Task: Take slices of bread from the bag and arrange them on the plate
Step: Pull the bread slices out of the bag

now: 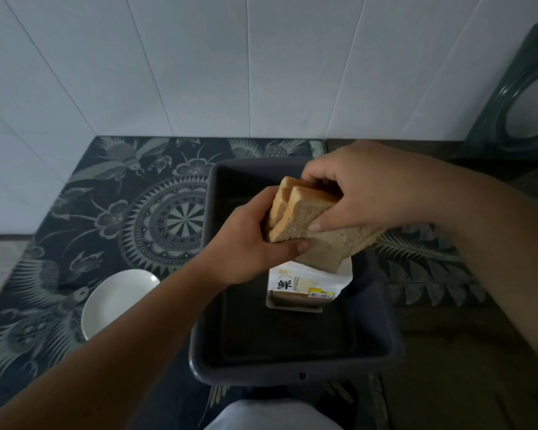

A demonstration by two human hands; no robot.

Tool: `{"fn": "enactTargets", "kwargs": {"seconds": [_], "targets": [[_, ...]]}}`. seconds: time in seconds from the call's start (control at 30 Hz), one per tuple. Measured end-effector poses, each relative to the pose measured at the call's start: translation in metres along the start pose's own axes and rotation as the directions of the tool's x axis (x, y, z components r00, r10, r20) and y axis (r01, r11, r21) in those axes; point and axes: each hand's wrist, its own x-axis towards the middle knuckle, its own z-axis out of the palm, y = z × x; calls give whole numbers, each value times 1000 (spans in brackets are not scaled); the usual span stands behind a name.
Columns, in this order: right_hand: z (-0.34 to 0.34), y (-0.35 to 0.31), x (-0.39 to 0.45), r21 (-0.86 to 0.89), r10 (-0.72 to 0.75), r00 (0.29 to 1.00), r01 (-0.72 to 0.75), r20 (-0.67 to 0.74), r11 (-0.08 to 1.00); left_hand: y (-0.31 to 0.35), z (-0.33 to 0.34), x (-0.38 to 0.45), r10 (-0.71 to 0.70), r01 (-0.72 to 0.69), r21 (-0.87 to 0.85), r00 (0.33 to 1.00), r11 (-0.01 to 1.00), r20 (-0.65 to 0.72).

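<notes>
Both hands, left (249,240) and right (364,193), pinch several slices (305,221) in their fingers above the bag (308,283) in the tub (292,367). The plate (115,302), near the worktop's left edge, is bare: arranging remains.

The table (75,212) wears a dark navy cloth printed in pale grey-green: a spoked round medallion, with birds, flowers and feathery leaves. The plate (112,302) near its left edge is plain white. The tray (292,370) is dark grey. The bread slices (302,218) are tan with browner crusts. The bag (308,282) is white with a black character and a yellow label.
</notes>
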Motion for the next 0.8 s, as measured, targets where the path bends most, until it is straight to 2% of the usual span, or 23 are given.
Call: {"fn": "enactTargets", "kwargs": {"seconds": [0.17, 0.23, 0.27, 0.3, 0.37, 0.4, 0.47, 0.53, 0.57, 0.6, 0.67, 0.8], "targets": [[4, 2, 23, 84, -26, 996, 19, 87, 996, 3, -8, -11, -85, 82, -208, 996, 975, -9], [15, 8, 24, 252, 6, 997, -26, 81, 967, -5, -11, -22, -150, 141, -316, 989, 938, -3], [25, 11, 22, 402, 28, 998, -49, 57, 914, -9, -13, -30, -187, 171, -373, 982, 912, -6], [37, 13, 20, 575, 63, 998, -50, -2, 817, -13, -14, -38, -226, 197, -431, 974, 881, -16], [69, 12, 16, 844, 231, 955, 35, -186, 535, -21, -16, -57, -312, 239, -545, 949, 804, -44], [88, 8, 15, 909, 350, 903, 93, -249, 407, -24, -18, -67, -349, 251, -599, 936, 761, -51], [122, -5, 13, 972, 500, 836, 160, -226, 171, -29, -21, -85, -396, 248, -687, 916, 684, -64], [150, -26, 12, 981, 440, 894, 147, -79, -123, -34, -26, -102, -442, 229, -739, 891, 634, -103], [159, -38, 12, 968, 349, 937, 99, -12, -231, -37, -28, -111, -470, 224, -753, 874, 619, -127], [167, -49, 13, 958, 266, 963, 40, 38, -282, -41, -30, -121, -500, 219, -763, 852, 608, -154], [182, -73, 19, 961, 217, 969, -57, 119, -271, -51, -34, -142, -559, 217, -783, 807, 583, -192], [219, -116, 35, 969, 252, 941, -192, 226, -153, -76, -52, -186, -639, 248, -819, 748, 518, -178]]}}
